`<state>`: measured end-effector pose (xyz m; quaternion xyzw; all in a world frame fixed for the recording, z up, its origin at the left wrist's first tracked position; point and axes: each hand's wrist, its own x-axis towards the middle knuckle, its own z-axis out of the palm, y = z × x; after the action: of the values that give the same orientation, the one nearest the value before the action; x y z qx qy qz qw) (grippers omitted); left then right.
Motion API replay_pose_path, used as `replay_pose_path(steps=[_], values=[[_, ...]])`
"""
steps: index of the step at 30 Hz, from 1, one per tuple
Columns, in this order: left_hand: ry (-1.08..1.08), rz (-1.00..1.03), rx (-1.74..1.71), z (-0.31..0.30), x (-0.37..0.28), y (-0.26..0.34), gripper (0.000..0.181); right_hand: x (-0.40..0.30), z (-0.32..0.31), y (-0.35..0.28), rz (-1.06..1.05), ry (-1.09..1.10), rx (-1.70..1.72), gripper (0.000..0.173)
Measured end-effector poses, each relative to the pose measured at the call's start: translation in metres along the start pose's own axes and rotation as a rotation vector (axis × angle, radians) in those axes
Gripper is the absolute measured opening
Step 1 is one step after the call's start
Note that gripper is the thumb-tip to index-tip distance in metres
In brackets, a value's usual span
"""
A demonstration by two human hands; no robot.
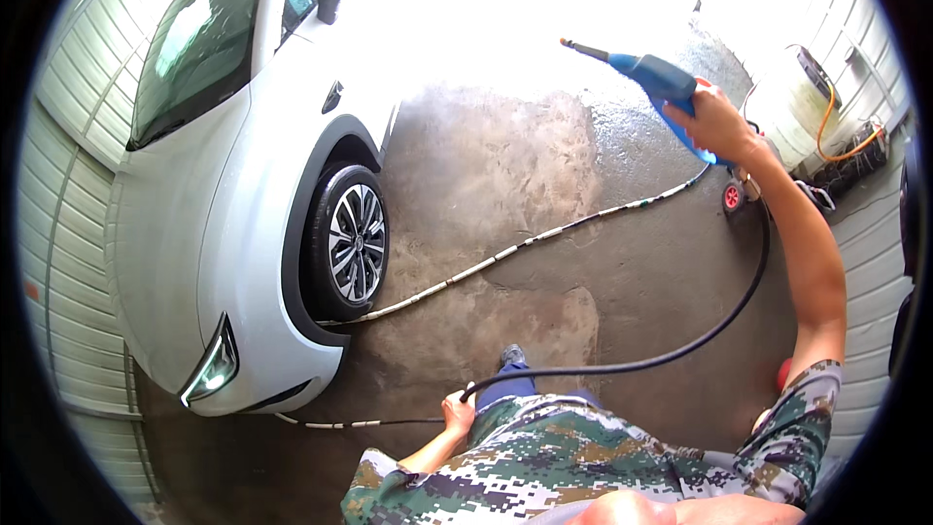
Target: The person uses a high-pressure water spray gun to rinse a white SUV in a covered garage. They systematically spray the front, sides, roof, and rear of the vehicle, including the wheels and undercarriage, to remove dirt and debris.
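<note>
My right hand is closed around the handle of a blue pressure washer gun, raised at the upper right with its dark nozzle pointing to the upper left. A black hose hangs below that hand and curves across in front of my body. Down by my hip, my left hand grips the hose. A white car stands on the left, its front wheel and lit headlight facing my side. Whether spray leaves the nozzle cannot be told against the glare.
A line wrapped in white and dark bands crosses the wet concrete floor and passes by the front tyre. A small red-hubbed wheel and a pale tank with an orange hose stand at the right wall. Ribbed panels line both sides.
</note>
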<state>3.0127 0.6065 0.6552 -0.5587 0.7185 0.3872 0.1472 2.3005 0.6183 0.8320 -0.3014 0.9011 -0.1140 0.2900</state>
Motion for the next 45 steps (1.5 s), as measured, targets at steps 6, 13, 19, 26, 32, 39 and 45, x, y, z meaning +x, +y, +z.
replay_pose_path(steps=[6,13,19,26,32,39,45], values=[[0.203,0.003,0.020,-0.012,0.012,-0.004,0.043,0.012,-0.048,-0.014,-0.028,0.152,0.182,0.041],[0.320,-0.258,-0.047,0.118,0.067,0.144,0.053,0.241,-0.091,0.073,-0.259,0.181,0.260,0.052],[0.294,-0.824,-0.236,0.184,0.035,0.256,0.073,0.403,-0.137,0.106,-0.324,0.340,0.380,0.048],[0.281,-0.810,-0.527,0.225,0.109,0.420,0.063,0.495,-0.183,0.085,-0.607,0.147,0.207,0.048],[0.244,-0.856,-0.503,0.241,0.197,0.460,0.059,0.606,-0.175,0.138,-0.444,0.283,0.149,0.045],[0.154,-0.801,-0.456,0.297,0.373,0.471,0.068,0.708,-0.150,0.129,-0.377,-0.003,0.001,0.044],[0.193,-0.704,-0.311,0.282,0.466,0.496,0.059,0.870,-0.138,0.168,-0.243,0.098,0.017,0.038]])
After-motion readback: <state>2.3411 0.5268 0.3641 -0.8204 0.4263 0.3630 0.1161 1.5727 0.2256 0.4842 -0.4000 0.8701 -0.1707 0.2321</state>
